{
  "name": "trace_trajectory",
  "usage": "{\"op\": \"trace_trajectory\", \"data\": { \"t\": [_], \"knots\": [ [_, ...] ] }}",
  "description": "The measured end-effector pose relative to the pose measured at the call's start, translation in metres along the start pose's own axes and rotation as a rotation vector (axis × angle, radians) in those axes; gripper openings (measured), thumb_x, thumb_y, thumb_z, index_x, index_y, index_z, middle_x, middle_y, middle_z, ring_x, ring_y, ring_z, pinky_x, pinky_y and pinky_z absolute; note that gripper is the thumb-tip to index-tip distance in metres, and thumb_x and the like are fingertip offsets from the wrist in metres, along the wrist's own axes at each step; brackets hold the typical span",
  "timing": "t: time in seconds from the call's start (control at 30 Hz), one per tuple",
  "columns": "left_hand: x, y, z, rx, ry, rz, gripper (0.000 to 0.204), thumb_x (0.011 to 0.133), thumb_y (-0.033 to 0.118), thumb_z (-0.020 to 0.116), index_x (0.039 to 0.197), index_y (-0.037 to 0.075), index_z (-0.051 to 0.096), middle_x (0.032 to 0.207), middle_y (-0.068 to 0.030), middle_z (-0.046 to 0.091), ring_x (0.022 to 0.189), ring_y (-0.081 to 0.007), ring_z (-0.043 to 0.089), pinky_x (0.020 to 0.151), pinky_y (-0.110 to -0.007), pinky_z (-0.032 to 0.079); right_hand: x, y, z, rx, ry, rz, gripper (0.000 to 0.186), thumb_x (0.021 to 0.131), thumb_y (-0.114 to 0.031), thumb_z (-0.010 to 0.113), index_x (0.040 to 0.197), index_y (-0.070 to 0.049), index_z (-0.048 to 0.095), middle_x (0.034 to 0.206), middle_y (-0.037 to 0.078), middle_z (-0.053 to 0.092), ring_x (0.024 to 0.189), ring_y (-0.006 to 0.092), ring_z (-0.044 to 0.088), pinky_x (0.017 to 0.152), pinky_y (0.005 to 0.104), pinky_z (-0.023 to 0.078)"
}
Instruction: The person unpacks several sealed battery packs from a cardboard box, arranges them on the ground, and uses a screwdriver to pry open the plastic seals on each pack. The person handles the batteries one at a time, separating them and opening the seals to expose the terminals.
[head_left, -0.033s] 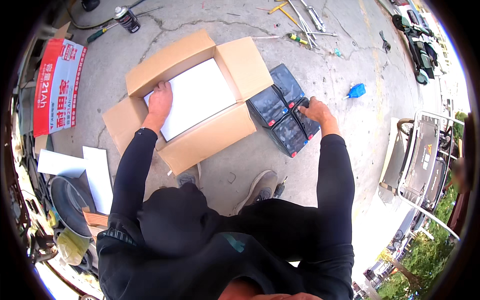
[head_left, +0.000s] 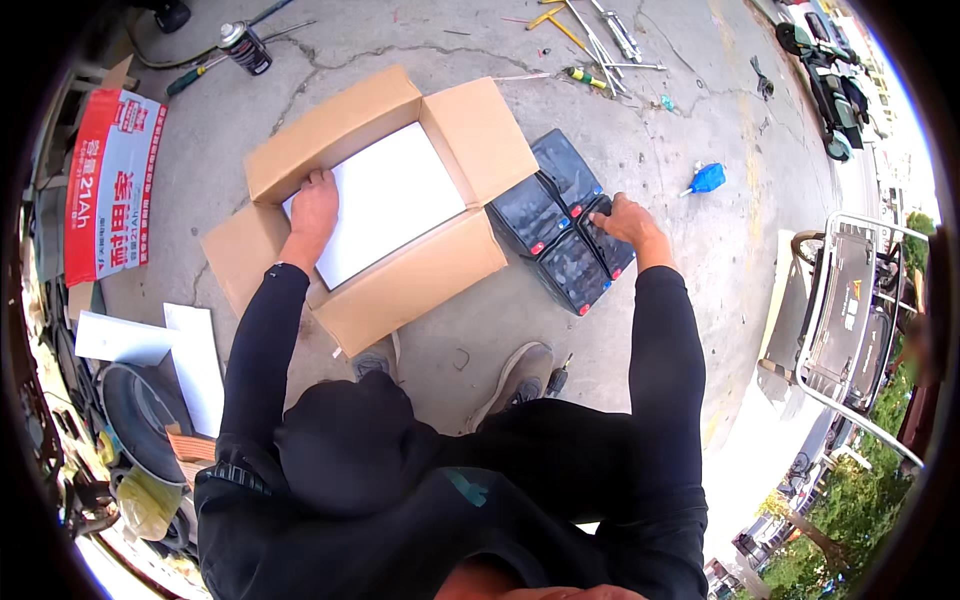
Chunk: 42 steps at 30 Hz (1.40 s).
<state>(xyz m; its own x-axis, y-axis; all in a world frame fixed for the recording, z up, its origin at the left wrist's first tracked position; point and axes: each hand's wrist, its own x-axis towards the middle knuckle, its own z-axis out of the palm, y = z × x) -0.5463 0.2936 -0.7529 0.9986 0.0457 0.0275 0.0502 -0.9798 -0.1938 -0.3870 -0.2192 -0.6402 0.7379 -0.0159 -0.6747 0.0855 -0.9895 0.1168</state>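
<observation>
An open brown cardboard box [head_left: 400, 290] stands on the ground in front of me, its flaps folded out. Inside lies a flat white sheet [head_left: 400, 200], perhaps foam. My left hand [head_left: 316, 212] reaches over the box's left side, its bent fingers closed at the sheet's left edge; the fingertips are partly hidden. Right of the box, several black batteries [head_left: 528, 215] with red and blue terminal caps sit tightly together, partly under a flap. Over the right-hand battery [head_left: 607, 243] of this group is my right hand [head_left: 628, 222], thumb and fingers bent against its top.
A red and white carton [head_left: 115, 185], white boards [head_left: 195, 360] and a tyre [head_left: 140, 415] are on the left. A spray can [head_left: 245, 48] stands far left, and hand tools [head_left: 600, 60] lie at the back. A blue object [head_left: 708, 178] rests right of the batteries.
</observation>
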Motion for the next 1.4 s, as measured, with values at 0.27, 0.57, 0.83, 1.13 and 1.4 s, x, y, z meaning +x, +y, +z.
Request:
{"op": "trace_trajectory", "data": {
  "t": [0.27,0.57,0.83,1.13,1.4],
  "knots": [
    [0.017,-0.008,0.019,0.106,-0.063,0.094,0.009,0.086,0.004,0.06,0.095,0.003,0.062,0.085,-0.0143,0.067,0.073,-0.0318,0.073,0.06,-0.038,0.061,0.011,0.015,0.01,0.27,0.0,-0.017,0.088,0.084,-0.056,0.075,0.134,0.011,0.046,0.13,0.032,0.062,0.124,0.0426,0.06,0.103,0.0467,0.049],
    [0.076,0.038,-0.136,-0.621,-0.302,0.096,0.021,0.08,0.018,0.066,0.093,0.002,0.071,0.086,-0.0188,0.073,0.079,-0.0362,0.071,0.075,-0.044,0.056,0.029,0.027,0.022,0.228,-0.047,-0.048,0.09,0.084,-0.062,0.072,0.133,0.01,0.05,0.13,0.03,0.062,0.123,0.0418,0.06,0.101,0.0468,0.048],
    [0.235,0.138,-0.254,-0.543,0.051,0.308,0.031,0.098,0.028,0.057,0.108,0.0,0.066,0.088,-0.0152,0.073,0.082,-0.0297,0.07,0.077,-0.04,0.055,0.024,0.021,0.034,0.269,-0.007,0.03,0.086,0.083,-0.057,0.075,0.143,-0.001,0.049,0.143,0.023,0.057,0.133,0.041,0.054,0.108,0.0487,0.046],
    [0.106,0.226,-0.174,-0.306,-0.026,1.005,0.046,0.084,0.037,0.076,0.114,0.006,0.064,0.129,-0.0159,0.058,0.125,-0.0312,0.055,0.109,-0.049,0.041,0.004,0.028,0.03,0.293,0.004,-0.026,0.09,0.07,-0.043,0.09,0.141,-0.004,0.05,0.142,0.02,0.058,0.13,0.0386,0.057,0.106,0.0476,0.049],
    [0.014,0.182,-0.183,-0.014,-0.083,0.987,0.087,0.079,0.043,0.08,0.147,0.001,0.044,0.159,-0.0222,0.032,0.147,-0.0343,0.034,0.117,-0.053,0.03,-0.003,0.026,0.021,0.357,0.01,-0.105,0.083,0.072,-0.044,0.088,0.134,0.0,0.053,0.135,0.02,0.061,0.127,0.039,0.058,0.102,0.0466,0.05]
  ]
}}
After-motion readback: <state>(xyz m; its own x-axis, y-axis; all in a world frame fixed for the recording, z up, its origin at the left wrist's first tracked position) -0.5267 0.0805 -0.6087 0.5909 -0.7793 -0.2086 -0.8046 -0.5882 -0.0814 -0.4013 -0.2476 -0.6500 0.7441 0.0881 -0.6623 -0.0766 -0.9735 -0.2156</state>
